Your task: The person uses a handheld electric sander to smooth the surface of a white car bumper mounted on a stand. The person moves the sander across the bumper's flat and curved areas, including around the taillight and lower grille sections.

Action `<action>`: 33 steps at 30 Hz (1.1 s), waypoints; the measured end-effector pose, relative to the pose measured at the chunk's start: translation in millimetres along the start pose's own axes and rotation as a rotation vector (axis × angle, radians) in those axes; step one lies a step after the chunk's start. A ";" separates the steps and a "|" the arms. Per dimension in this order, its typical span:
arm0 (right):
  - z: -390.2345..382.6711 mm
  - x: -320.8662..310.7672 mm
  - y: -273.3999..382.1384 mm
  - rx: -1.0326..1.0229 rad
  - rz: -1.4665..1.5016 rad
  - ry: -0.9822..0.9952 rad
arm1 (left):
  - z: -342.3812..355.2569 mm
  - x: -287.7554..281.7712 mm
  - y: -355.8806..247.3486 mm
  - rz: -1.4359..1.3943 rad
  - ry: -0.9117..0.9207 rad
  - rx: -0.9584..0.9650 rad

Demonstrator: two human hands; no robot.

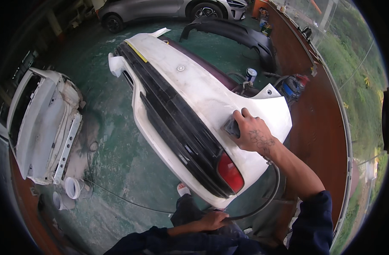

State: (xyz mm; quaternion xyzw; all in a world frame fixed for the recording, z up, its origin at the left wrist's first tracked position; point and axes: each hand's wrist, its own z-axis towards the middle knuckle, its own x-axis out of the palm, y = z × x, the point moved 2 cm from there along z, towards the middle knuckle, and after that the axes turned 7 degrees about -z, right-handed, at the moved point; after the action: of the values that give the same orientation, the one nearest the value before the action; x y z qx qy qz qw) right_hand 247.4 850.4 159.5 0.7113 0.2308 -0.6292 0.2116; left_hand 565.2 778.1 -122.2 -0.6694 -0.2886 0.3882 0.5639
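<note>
A white car bumper with a black slatted trim, a red reflector and a yellow strip lies diagonally across the middle of the head view. My right hand grips a dark sanding block on the bumper's white surface, right of the trim. A black hose curves down from near my right wrist. My left hand is low in the view, below the bumper's near end, closed around that hose.
A white car body panel stands at the left beside buckets. Behind are a grey car, a dark bumper, a can and a vacuum-like machine. A low red-brown wall runs along the right.
</note>
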 end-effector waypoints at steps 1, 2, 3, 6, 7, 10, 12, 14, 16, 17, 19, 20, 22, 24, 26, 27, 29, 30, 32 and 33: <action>20.5 -2.9 1.6 -0.033 -0.001 -0.022 | 5.6 7.1 -10.3 -0.049 -0.025 -0.024; 39.3 -7.8 5.6 -0.054 -0.011 -0.040 | 10.8 12.7 -20.6 -0.098 -0.051 -0.047; 60.0 -13.7 13.6 -0.089 -0.007 -0.063 | 4.4 13.7 -18.8 -0.160 -0.105 -0.107; 114.6 -35.6 25.9 -0.109 0.012 -0.115 | 4.4 -4.6 -30.6 -0.240 -0.337 -0.049; 134.1 -37.8 28.1 -0.109 0.022 -0.133 | 5.3 -12.7 -42.0 -0.306 -0.375 -0.067; 195.8 -43.4 45.2 -0.113 0.037 -0.184 | 12.8 -28.9 -32.2 -0.417 -0.408 -0.160; 229.5 -52.0 71.5 -0.102 0.005 -0.206 | 18.5 -40.6 -31.9 -0.530 -0.467 -0.176; 253.4 -57.1 82.9 -0.046 -0.004 -0.247 | 22.6 -46.2 -41.0 -0.601 -0.513 -0.102; 266.2 -51.7 68.6 0.006 0.000 -0.249 | 30.7 -48.1 -39.0 -0.639 -0.470 -0.079; 267.6 -43.9 73.6 -0.006 0.006 -0.234 | 25.1 -45.0 -33.2 -0.648 -0.425 -0.110; 273.6 -29.8 55.7 -0.085 0.005 -0.291 | 25.8 -47.0 -33.2 -0.636 -0.386 -0.070; 269.4 -29.2 47.7 -0.085 -0.008 -0.292 | 27.3 -51.6 -39.5 -0.652 -0.365 -0.055; 248.8 -35.3 57.3 -0.102 -0.005 -0.283 | 33.2 -34.3 -27.4 -0.576 -0.439 -0.046; 242.8 -32.7 46.8 -0.129 -0.047 -0.284 | 42.8 -28.0 -10.8 -0.474 -0.380 -0.073; 235.0 -24.4 39.5 -0.130 0.007 -0.296 | 39.5 -20.2 -7.3 -0.439 -0.348 -0.126; 226.3 -23.9 37.0 -0.119 0.035 -0.301 | 39.5 -9.6 5.6 -0.422 -0.401 -0.092; 196.3 -21.4 38.1 -0.071 0.101 -0.273 | 26.9 1.4 12.2 -0.317 -0.487 -0.127; 183.7 -19.0 30.6 -0.053 0.152 -0.294 | 20.5 2.8 14.6 -0.261 -0.524 -0.163; 170.3 -13.4 4.2 -0.016 0.260 -0.351 | 5.5 -3.6 22.7 -0.187 -0.602 -0.287; 166.1 -8.5 -18.1 -0.009 0.340 -0.456 | -2.4 -9.1 29.8 -0.177 -0.637 -0.362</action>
State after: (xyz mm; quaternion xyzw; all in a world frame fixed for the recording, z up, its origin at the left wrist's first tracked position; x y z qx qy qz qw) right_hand 103.3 766.1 148.1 0.5791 0.0575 -0.7273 0.3638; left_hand 560.9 763.5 -149.5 -0.5763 -0.5701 0.4693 0.3500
